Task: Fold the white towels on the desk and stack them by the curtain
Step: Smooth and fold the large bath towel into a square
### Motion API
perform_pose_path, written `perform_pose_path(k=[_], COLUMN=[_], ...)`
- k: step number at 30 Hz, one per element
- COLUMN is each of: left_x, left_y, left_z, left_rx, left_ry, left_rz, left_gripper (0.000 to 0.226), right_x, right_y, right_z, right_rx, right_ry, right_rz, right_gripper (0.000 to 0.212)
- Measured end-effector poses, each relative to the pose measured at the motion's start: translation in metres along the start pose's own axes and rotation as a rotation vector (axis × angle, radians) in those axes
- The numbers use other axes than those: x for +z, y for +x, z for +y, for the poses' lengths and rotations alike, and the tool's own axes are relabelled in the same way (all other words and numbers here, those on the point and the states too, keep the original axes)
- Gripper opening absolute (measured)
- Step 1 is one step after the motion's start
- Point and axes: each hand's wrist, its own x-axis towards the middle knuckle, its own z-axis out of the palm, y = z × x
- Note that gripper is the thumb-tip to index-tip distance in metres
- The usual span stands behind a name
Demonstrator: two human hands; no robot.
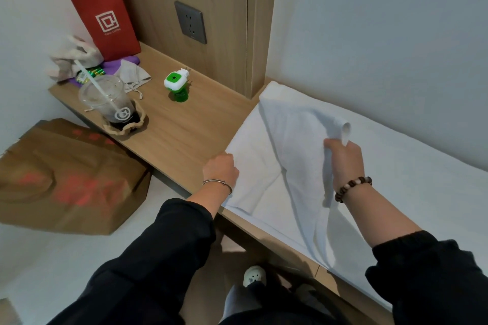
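A white towel (pixel 266 166) lies spread on the wooden desk (pixel 184 129), right of centre. My left hand (pixel 220 167) grips its near left corner at the desk surface. My right hand (pixel 344 163) grips a raised fold of the same towel, lifted above the desk so the cloth hangs down toward the front edge. More white cloth (pixel 422 179) covers the desk further right, under and beyond the lifted fold. No curtain can be made out for certain; a pale surface (pixel 383 34) rises behind the towels.
On the desk's left end stand a plastic iced-coffee cup (pixel 111 103) with straw, a green plug-in device (pixel 177 84), a red paper bag (pixel 103 8) and crumpled cloths (pixel 71 58). A brown paper bag (pixel 66 177) sits below left. A wall socket (pixel 190 22) is behind.
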Motion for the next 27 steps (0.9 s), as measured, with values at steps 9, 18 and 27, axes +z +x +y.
perform_pose_path(k=[9,18,27], left_x=[-0.025,-0.011,-0.021], left_y=[0.013,0.017,0.035], left_z=[-0.013,-0.030,-0.018], left_rx=[0.054,-0.232,-0.088], left_ry=[0.036,-0.387,-0.064], left_rz=[0.050,-0.061,-0.146], left_gripper=[0.010,0.020,0.015], right_x=[-0.010,-0.012,0.004], right_y=[-0.006,-0.009,-0.013], right_z=[-0.008,-0.011,-0.010], right_rx=[-0.082,-0.079,-0.110], right_ry=[-0.043,-0.117,-0.206], right_rz=[0.069,0.083,0.039], right_gripper=[0.035,0.037,0.036])
